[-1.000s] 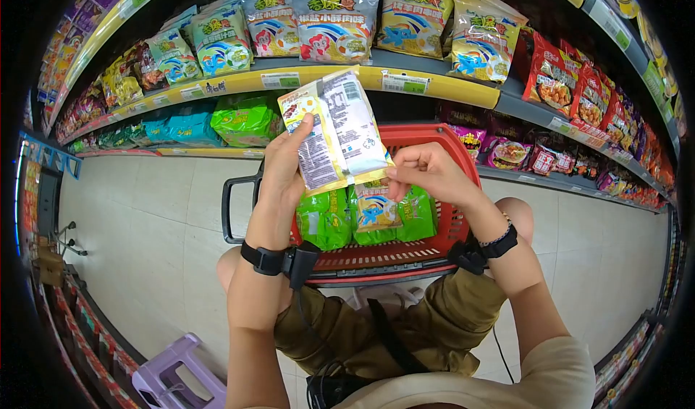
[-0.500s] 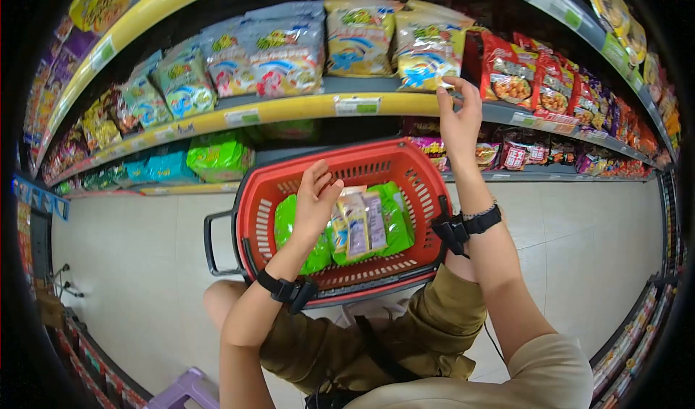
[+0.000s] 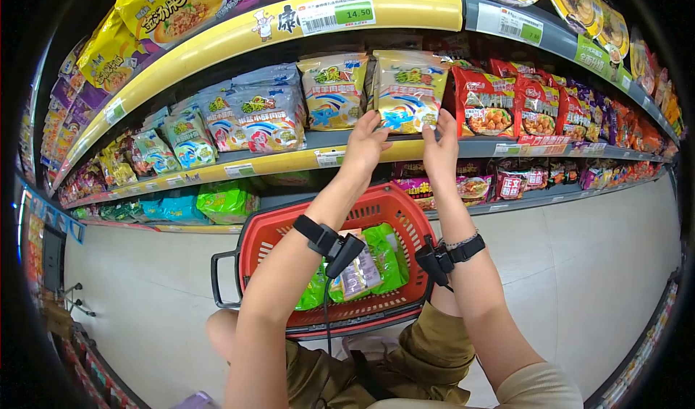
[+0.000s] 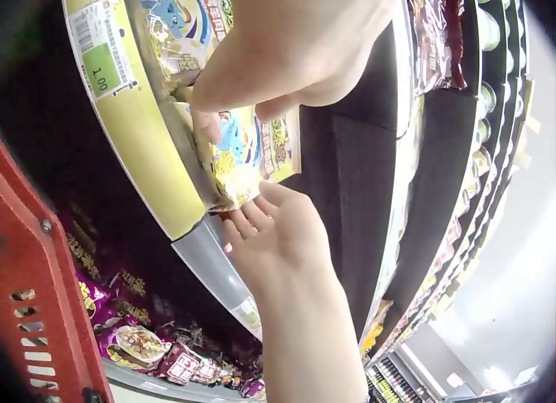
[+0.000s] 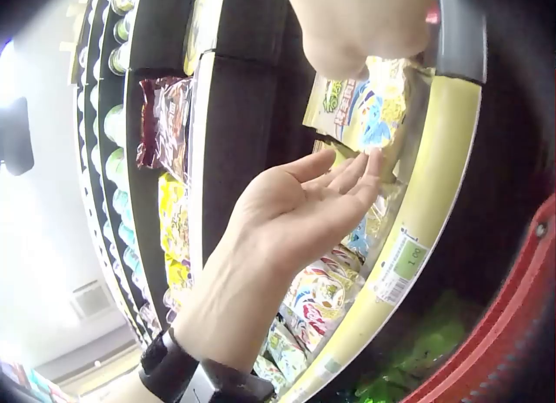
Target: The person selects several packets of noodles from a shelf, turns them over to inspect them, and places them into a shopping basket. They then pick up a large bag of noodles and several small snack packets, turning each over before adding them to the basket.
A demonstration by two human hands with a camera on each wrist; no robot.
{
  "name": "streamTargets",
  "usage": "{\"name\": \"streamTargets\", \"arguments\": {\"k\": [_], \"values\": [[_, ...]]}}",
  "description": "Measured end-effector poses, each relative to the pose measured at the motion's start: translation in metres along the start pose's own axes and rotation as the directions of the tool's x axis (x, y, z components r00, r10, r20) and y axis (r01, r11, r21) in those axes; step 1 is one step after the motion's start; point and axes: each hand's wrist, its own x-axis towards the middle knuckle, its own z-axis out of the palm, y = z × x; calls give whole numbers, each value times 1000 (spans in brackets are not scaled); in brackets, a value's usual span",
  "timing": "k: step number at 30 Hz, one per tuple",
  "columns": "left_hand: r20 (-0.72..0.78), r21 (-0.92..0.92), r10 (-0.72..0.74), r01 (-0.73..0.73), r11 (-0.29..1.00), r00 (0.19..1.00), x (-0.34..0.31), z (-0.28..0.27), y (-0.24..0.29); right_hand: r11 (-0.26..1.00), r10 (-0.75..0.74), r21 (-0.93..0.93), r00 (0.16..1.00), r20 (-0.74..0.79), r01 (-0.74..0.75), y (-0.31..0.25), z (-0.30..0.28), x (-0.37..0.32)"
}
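Note:
A yellow snack bag [image 3: 411,90] with a blue pony picture stands at the front of the middle shelf. My left hand [image 3: 367,148] is at its lower left edge, fingers loosely extended. At the lower right corner is my right hand [image 3: 440,148], its thumb in front of the bag and its fingers along the side. The left wrist view shows the right hand [image 4: 282,233] with fingertips right at the bag's edge. In the right wrist view, the left hand [image 5: 295,207] has its palm turned up and its fingers nearly straight beside the bag.
Below my forearms, a red basket [image 3: 253,246] holds green packs [image 3: 389,257] and a snack bag [image 3: 360,275] lying back side up. Another yellow bag [image 3: 334,94] and grey bags [image 3: 268,112] stand to the left, red noodle packs [image 3: 486,105] to the right. An upper shelf edge [image 3: 405,11] overhangs them.
The snack bag held earlier now lies in the basket. The right hand went up to the shelf first, and the left hand followed from above the basket. The view has moved closer to the shelf.

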Motion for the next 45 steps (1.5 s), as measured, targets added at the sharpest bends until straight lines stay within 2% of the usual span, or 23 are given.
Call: {"name": "streamTargets", "arguments": {"k": [7, 11, 13, 16, 19, 20, 21, 24, 26, 27, 29, 30, 31, 32, 33, 34, 36, 37, 39, 40, 41, 43, 45], "values": [[16, 276, 233, -228, 934, 972, -45, 11, 1, 966, 75, 257, 988, -135, -38, -22, 0, -13], [-22, 238, 247, -235, 942, 969, -79, -4, -4, 967, 26, 252, 972, -234, 35, -21, 8, -26], [-95, 270, 191, -160, 950, 977, -94, -20, -2, 978, -184, 92, 982, -48, 188, -38, 5, -41], [-205, 276, 170, -110, 955, 964, -109, -62, -12, 949, -313, 103, 930, 190, 298, -62, 10, -76], [-246, 257, 153, -87, 963, 957, -123, -111, -36, 875, -475, 343, 743, 471, 342, -79, 12, -113], [-219, 24, 14, -9, 1000, 976, -132, -126, -46, 851, -521, 397, 646, 557, 344, -80, 15, -124], [-162, -206, -112, 78, 975, 980, -142, -140, -53, 865, -487, 445, 595, 639, 231, -87, 16, -135], [-88, -551, -246, 159, 819, 965, -165, -147, -64, 913, -383, 400, 492, 782, 74, -93, 21, -146], [-27, -651, -306, 215, 728, 952, -165, -134, -49, 974, -118, 206, 560, 820, -96, -90, 27, -145], [53, -733, -366, 285, 618, 929, -171, -130, -48, 965, -235, 261, 576, 783, 39, -78, 35, -143], [24, -746, -361, 258, 615, 932, -168, -135, -56, 877, 36, 169, 414, 910, -449, -77, 37, -143], [17, -751, -364, 252, 611, 931, -167, -140, -61, 877, 33, 166, 402, 915, -451, -75, 41, -147], [9, -757, -365, 245, 606, 931, -164, -152, -76, 780, 10, 199, 330, 944, -593, -72, 44, -152], [223, -842, -185, 285, 459, 957, -157, -167, -98, 661, -23, 212, 262, 965, -719, -69, 46, -155], [387, -882, 43, 356, 308, 921, -155, -174, -110, 665, -21, 202, 252, 967, -719, -67, 45, -154], [380, -887, 46, 350, 301, 924, -159, -165, -89, 625, -10, 203, 252, 968, -753, -65, 44, -153], [115, -861, -386, 286, 421, 915, -168, -145, -48, 607, 58, 201, 295, 954, -769, -54, 39, -144], [108, -867, -384, 276, 415, 917, -169, -143, -42, 609, 59, 190, 283, 957, -770, -51, 39, -140], [165, -844, -427, 351, 405, 889, -172, -143, -37, 872, 129, 172, 554, 822, -458, -48, 40, -133], [272, -822, -374, 416, 388, 887, -172, -149, -49, 905, 62, 203, 588, 807, -375, -46, 44, -135], [267, -826, -376, 412, 384, 887, -173, -150, -53, 904, 65, 199, 582, 810, -378, -48, 44, -137], [463, -756, -367, 576, 312, 807, -174, -150, -59, 785, 140, 198, 480, 866, -587, -50, 44, -141], [509, -755, -311, 590, 286, 802, -173, -149, -63, 799, 147, 199, 506, 850, -568, -46, 42, -139]]}}
